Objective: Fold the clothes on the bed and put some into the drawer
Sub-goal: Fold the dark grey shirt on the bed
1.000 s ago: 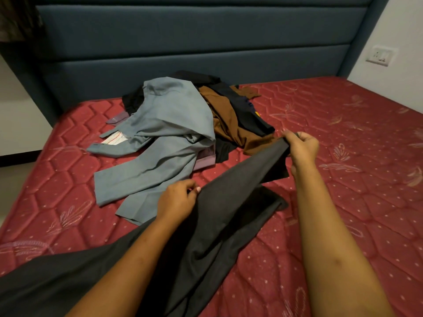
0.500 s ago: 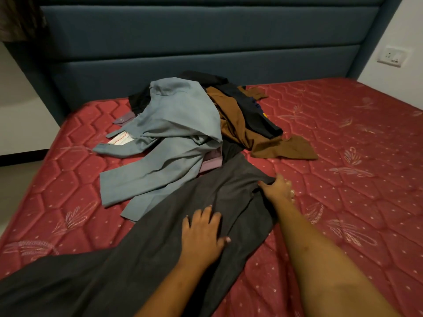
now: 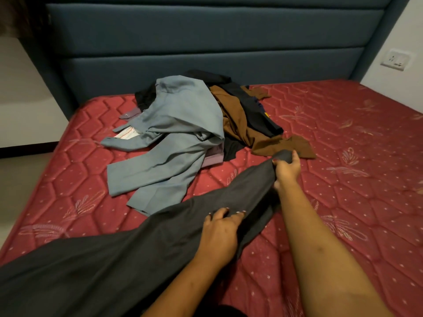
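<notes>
A long dark grey garment [image 3: 142, 255] stretches across the red mattress [image 3: 343, 191] from the near left toward the middle. My right hand [image 3: 287, 167] grips its far end, raised a little off the bed. My left hand [image 3: 220, 233] grips the cloth nearer to me, fingers curled into a fold. Behind lies a heap of unfolded clothes: a light blue-grey garment [image 3: 176, 133] on top, a brown one [image 3: 242, 126] to its right and dark pieces [image 3: 256, 104] at the back. No drawer is in view.
A dark blue padded headboard [image 3: 206, 49] rises behind the heap. A white wall with a socket [image 3: 397, 59] stands at the right. The mattress's left edge drops to the floor [image 3: 20, 165].
Half a second ago both hands lay flat on the grey garment on the bed. Now both grip it, and the right hand has lifted its far end up and to the right.
</notes>
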A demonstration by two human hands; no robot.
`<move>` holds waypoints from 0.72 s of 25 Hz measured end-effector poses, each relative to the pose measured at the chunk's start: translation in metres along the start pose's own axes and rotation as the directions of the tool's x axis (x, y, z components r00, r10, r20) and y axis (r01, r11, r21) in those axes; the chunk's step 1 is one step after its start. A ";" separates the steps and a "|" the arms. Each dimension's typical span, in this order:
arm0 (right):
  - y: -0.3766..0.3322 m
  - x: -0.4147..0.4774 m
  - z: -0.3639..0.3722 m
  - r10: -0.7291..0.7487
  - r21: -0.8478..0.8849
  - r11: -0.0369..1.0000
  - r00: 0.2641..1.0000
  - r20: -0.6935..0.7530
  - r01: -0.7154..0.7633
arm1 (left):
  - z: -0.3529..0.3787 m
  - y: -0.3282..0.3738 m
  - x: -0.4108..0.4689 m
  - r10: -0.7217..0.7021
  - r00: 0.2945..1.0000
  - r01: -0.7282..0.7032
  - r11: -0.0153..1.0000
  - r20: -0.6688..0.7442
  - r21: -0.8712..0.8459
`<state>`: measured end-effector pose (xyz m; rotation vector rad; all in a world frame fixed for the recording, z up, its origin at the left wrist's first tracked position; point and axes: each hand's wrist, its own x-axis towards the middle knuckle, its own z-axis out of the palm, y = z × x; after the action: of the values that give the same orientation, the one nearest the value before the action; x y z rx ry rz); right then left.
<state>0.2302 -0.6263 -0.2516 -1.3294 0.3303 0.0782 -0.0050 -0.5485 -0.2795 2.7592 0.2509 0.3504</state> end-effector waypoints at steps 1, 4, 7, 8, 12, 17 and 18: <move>-0.003 -0.005 -0.002 0.062 0.086 0.994 0.998 0.019 -0.063 | -0.004 0.010 -0.004 -0.041 0.994 0.050 0.995 0.102 -0.087; -0.018 -0.025 -0.008 0.111 0.291 0.949 0.993 0.039 -0.117 | -0.012 0.017 -0.018 -0.025 0.968 0.138 0.885 0.251 -0.444; -0.037 -0.053 -0.012 0.026 0.472 0.881 0.999 0.034 -0.039 | -0.032 0.011 -0.039 0.022 0.971 0.167 0.655 0.240 -0.737; -0.038 -0.058 -0.016 0.009 0.477 0.879 0.999 -0.034 0.009 | -0.036 0.008 -0.044 0.033 0.958 0.213 0.579 0.284 -0.787; 0.006 -0.061 -0.065 0.090 0.204 0.979 0.880 -0.466 0.008 | -0.045 -0.025 -0.073 -0.220 0.919 0.392 0.401 0.329 -0.828; 0.023 -0.079 -0.085 0.180 -0.163 0.961 0.956 -0.233 -0.221 | -0.049 -0.107 -0.107 -0.656 0.752 0.496 0.621 -0.057 -0.607; 0.029 -0.081 -0.080 0.167 -0.221 0.948 0.950 -0.264 -0.229 | -0.049 -0.114 -0.106 -0.634 0.771 0.513 0.681 -0.069 -0.523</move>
<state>0.1310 -0.6852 -0.2719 -1.5556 0.6822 0.1307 -0.1341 -0.4508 -0.2979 1.9971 0.9470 0.4976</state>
